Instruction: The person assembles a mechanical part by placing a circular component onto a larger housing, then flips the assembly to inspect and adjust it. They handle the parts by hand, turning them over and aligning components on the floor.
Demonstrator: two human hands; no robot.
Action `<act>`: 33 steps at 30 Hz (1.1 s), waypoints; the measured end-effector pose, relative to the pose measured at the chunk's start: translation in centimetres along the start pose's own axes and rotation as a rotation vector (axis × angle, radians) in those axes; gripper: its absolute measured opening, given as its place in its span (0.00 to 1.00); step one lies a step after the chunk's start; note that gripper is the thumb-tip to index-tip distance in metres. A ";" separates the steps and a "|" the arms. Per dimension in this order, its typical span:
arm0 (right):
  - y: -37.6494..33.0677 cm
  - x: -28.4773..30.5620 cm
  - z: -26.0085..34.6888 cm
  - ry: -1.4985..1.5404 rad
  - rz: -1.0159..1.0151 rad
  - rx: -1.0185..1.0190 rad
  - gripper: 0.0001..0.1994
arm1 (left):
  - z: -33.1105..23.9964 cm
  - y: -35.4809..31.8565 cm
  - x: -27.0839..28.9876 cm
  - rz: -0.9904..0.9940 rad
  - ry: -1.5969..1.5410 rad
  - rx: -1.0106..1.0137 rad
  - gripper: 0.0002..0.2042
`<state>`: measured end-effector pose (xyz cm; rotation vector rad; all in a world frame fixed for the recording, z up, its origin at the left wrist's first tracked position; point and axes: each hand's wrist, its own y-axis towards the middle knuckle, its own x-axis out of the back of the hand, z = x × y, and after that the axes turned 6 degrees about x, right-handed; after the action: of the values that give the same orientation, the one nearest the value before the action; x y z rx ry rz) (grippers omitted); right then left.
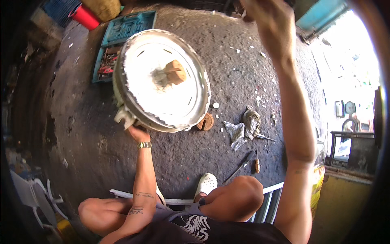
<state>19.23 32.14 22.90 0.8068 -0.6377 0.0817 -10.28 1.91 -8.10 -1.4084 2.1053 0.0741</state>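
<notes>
A round white metal housing (pixel 146 95) with a dull metal rim and thin slots in its face is held up, tilted, in front of me. My left hand (pixel 139 133) grips it from below at its lower left, beside a pale forked bracket (pixel 124 118); most of the fingers are hidden behind it. Against the white face shows a brown notched block (pixel 176 72). My right hand (pixel 270 18) is raised at the top right, blurred and partly cut off by the picture's edge, away from the housing. A rusty slotted disc weight (pixel 205 122) lies on the ground by the rim.
Beyond the housing, a teal tool case (pixel 129 26) lies open with tools inside. Right of centre are a crumpled cloth (pixel 235 134), a bag-like bundle (pixel 252 122), a dark long tool (pixel 239 166) and a wooden-handled screwdriver (pixel 257 165). A red bucket (pixel 86 18) stands far left.
</notes>
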 end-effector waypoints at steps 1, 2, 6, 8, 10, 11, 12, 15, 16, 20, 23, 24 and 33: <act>-2.0 -1.2 -0.5 0.033 0.122 -0.042 0.22 | 0.1 0.0 0.4 -0.056 0.116 0.013 0.29; -4.5 -3.1 -1.1 0.086 0.279 -0.117 0.23 | 0.1 0.0 0.7 -0.035 0.276 -0.065 0.28; -13.1 -11.1 -3.4 0.460 0.802 -0.643 0.56 | 0.9 -0.2 1.4 -0.130 0.048 0.043 0.28; -15.8 -14.4 -4.6 0.474 0.914 -0.678 0.70 | 1.3 -0.3 2.0 -0.093 -0.003 0.072 0.30; -16.9 -18.3 -4.7 0.356 0.799 -0.386 0.72 | 1.8 -0.1 2.7 -0.084 0.009 0.028 0.29; -17.0 -19.6 -4.5 0.298 0.741 -0.237 0.73 | 2.0 0.0 3.1 -0.083 0.068 0.015 0.28; -16.7 -20.6 -4.2 0.467 0.779 -0.328 0.74 | 2.2 0.2 3.4 -0.077 0.103 -0.010 0.28; -15.1 -22.0 -2.6 0.668 0.780 -0.458 0.72 | 2.8 0.8 4.0 -0.085 0.137 -0.058 0.27; -14.5 -21.8 -2.1 0.566 0.819 -0.463 0.69 | 2.9 1.0 4.2 -0.108 0.116 -0.047 0.27; -13.5 -20.6 -0.3 0.059 0.942 -0.189 0.51 | 3.4 1.4 4.4 -0.206 0.070 0.005 0.27; -13.2 -20.3 -0.4 0.033 0.932 -0.168 0.50 | 4.2 1.8 4.7 -0.076 0.029 -0.112 0.28; -13.2 -20.6 -0.6 0.085 0.907 -0.263 0.50 | 4.4 2.1 5.0 -0.044 0.094 -0.127 0.29; -12.6 -21.3 -3.6 0.305 0.936 -0.107 0.51 | 4.5 3.2 5.5 -0.080 0.558 -0.322 0.19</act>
<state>7.63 29.40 0.91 0.3245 -0.6753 0.9950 -12.42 0.38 -15.45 -1.8694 2.5660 -0.0173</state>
